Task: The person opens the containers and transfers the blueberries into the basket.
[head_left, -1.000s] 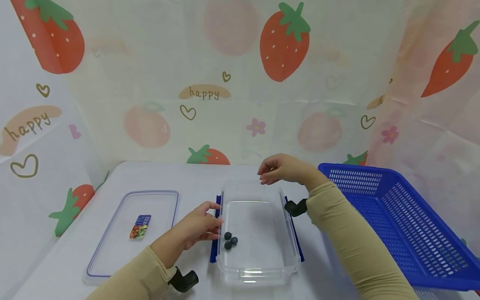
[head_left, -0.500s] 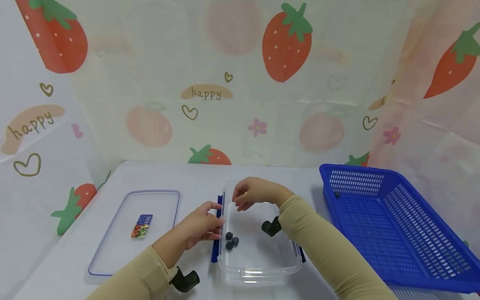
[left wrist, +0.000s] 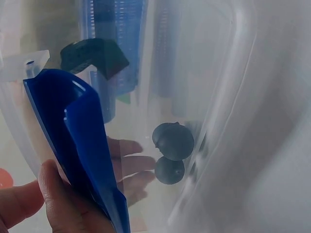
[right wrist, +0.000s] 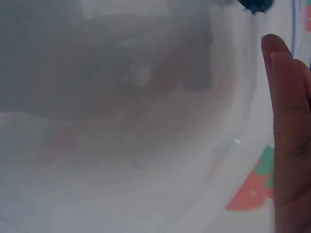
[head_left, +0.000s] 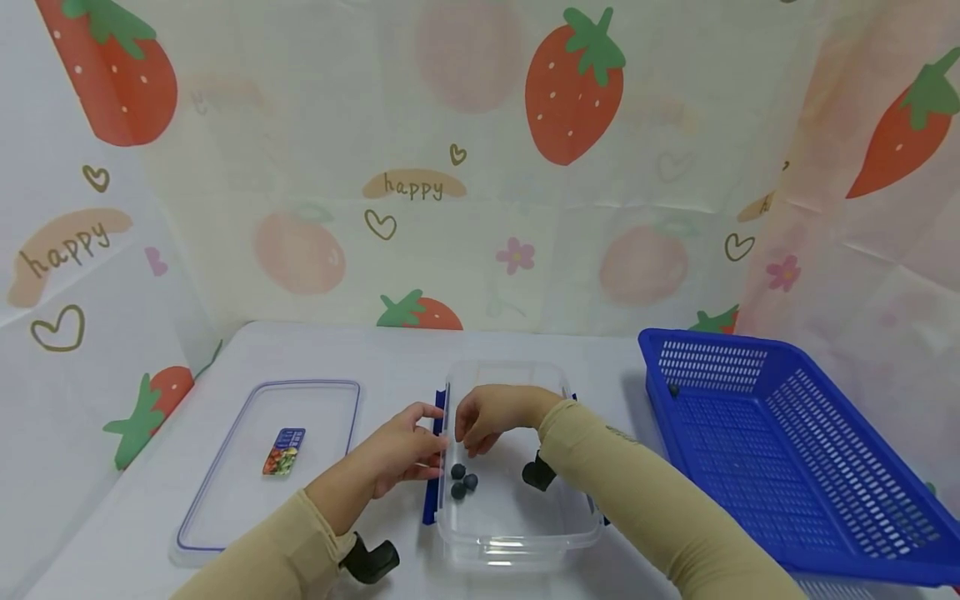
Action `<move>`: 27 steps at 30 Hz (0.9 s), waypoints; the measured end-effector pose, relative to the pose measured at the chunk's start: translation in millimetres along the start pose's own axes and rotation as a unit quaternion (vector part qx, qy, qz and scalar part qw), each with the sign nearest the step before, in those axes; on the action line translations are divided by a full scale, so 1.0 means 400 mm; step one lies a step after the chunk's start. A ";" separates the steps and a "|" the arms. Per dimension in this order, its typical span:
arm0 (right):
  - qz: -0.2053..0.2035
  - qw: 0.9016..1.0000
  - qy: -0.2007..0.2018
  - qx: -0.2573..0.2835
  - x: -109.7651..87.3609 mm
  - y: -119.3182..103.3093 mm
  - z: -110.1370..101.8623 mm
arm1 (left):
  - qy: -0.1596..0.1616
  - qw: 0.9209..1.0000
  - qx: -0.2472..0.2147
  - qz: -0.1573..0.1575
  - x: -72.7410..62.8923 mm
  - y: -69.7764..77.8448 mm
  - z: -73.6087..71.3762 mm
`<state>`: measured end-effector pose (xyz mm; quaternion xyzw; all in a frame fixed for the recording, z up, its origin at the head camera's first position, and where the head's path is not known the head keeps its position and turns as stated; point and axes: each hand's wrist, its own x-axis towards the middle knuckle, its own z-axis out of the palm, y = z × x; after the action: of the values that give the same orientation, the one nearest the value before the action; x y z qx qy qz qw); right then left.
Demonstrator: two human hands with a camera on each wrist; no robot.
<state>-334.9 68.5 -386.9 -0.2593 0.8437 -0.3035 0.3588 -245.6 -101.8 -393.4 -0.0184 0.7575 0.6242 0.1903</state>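
A clear plastic food container with blue side latches stands lidless on the table. Three blueberries lie at its left side; the left wrist view shows blueberries through the clear wall. My left hand holds the container's left edge, its fingers around the blue latch. Inside the container, my right hand points down just behind the blueberries, fingers bent. In the right wrist view a blueberry shows beyond the fingertips. I cannot tell whether the right fingertips pinch anything.
The clear lid with a blue-edged seal lies left of the container, bearing a small colourful label. A blue perforated basket stands on the right, with one blueberry near its left wall. A strawberry-print sheet surrounds the table.
My right hand has moved left and down, from above the container's far right corner to inside it near the blueberries. My left hand stays at the container's edge.
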 end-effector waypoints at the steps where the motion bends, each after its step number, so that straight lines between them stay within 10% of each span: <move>1: 0.004 1.000 -0.006 -0.007 0.004 0.002 0.006 | 0.000 1.000 0.001 0.001 0.000 0.000 0.000; 27: 0.016 0.999 -0.026 -0.030 0.017 0.012 0.030 | 0.002 1.000 0.005 -0.005 -0.006 0.009 0.006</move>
<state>-330.8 63.3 -400.1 -0.2643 0.8468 -0.2656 0.3776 -243.7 -99.2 -389.5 -0.0225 0.7612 0.6190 0.1922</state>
